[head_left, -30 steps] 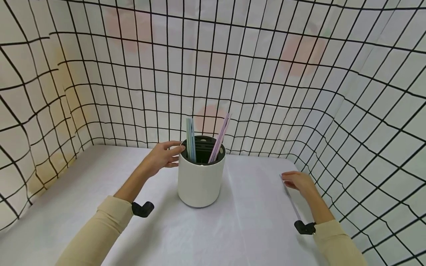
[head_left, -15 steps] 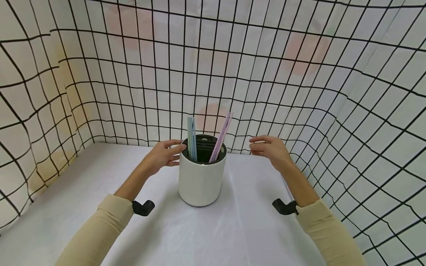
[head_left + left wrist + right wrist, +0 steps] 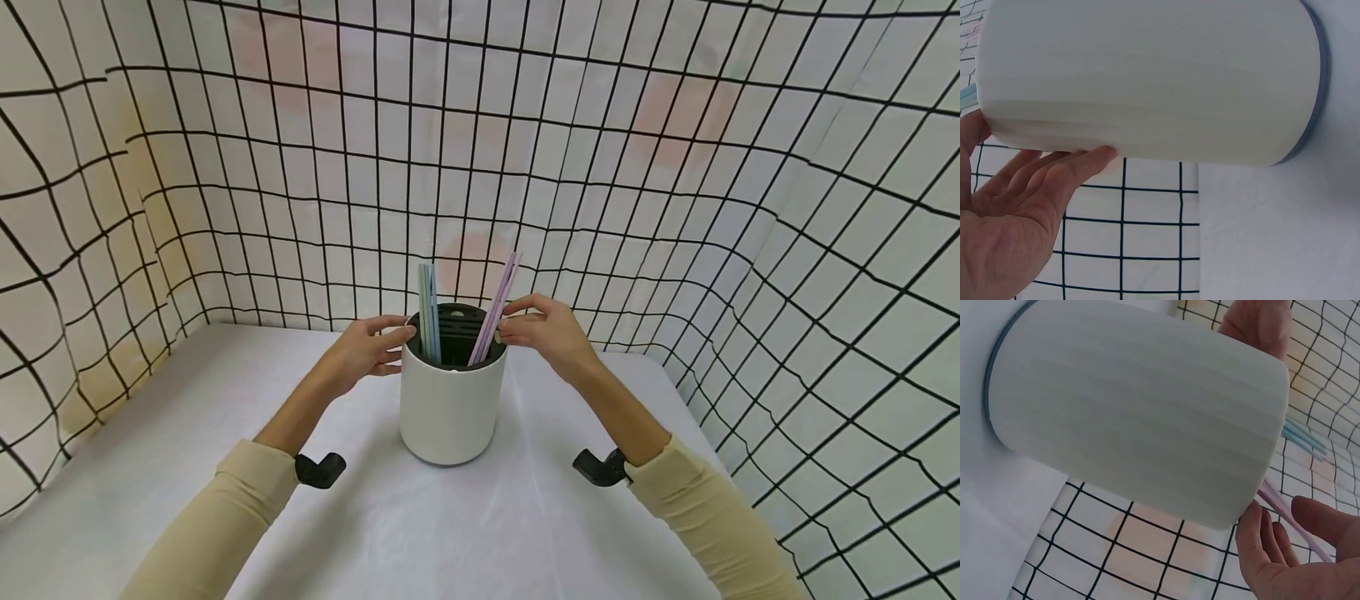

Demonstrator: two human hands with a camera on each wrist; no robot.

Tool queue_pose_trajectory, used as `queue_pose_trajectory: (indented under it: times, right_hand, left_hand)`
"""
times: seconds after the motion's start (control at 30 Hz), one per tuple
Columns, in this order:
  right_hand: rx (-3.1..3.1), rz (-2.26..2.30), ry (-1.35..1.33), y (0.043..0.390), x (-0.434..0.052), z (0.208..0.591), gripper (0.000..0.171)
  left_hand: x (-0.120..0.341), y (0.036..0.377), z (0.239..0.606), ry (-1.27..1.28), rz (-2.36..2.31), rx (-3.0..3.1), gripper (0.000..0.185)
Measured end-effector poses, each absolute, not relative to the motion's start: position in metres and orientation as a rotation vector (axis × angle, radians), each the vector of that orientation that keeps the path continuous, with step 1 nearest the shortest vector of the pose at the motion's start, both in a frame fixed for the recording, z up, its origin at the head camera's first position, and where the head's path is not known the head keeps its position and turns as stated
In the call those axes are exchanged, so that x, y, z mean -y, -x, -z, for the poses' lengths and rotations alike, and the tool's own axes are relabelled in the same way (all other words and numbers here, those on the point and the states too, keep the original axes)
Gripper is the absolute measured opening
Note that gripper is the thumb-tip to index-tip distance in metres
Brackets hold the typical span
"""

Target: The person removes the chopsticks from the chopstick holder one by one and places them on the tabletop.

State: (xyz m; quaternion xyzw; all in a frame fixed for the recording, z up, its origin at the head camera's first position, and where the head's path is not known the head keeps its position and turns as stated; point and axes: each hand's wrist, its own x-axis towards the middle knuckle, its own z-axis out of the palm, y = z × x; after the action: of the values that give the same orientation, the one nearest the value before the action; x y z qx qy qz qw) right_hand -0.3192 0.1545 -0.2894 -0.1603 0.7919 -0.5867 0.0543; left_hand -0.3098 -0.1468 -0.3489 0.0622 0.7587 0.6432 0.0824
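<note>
A white cylindrical holder [image 3: 452, 417] with a black slotted insert stands upright on the table. Several slender pale green and blue sticks [image 3: 429, 312] lean in its left part. Pink and purple sticks [image 3: 495, 312] tilt to the right in its other side. My left hand [image 3: 360, 354] touches the holder's left side near the rim, fingers fairly straight. At the right rim is my right hand [image 3: 551, 333]. In the right wrist view, its thumb and fingers [image 3: 1249, 540] are apart, either side of a purple stick [image 3: 1294, 522], fingertips against or very near the holder.
The table [image 3: 450, 533] has a white cover. White cloth walls with a black grid [image 3: 360, 167] enclose it at the back and both sides. Dark wrist cameras [image 3: 321, 471] sit on both wrists.
My right hand has left a thin purple stick at the table's right side and moved left to the holder's rim. The stick is now hidden. My left hand has stayed on the holder.
</note>
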Motion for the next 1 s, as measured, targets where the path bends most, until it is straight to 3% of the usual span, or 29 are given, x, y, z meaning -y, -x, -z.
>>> queue_pose_trajectory:
  times: [0.6,1.0]
  right_hand:
    - [-2.532,1.795,0.413,0.319,-0.141,0.301,0.024]
    - [-2.587,1.856,0.489,0.314,-0.142,0.275,0.022]
  left_hand:
    - [0.145,0.307,0.349,-0.178,-1.932,-2.255,0.065]
    - [0.145,0.308,0.350,-0.183,-1.941,-2.251,0.066]
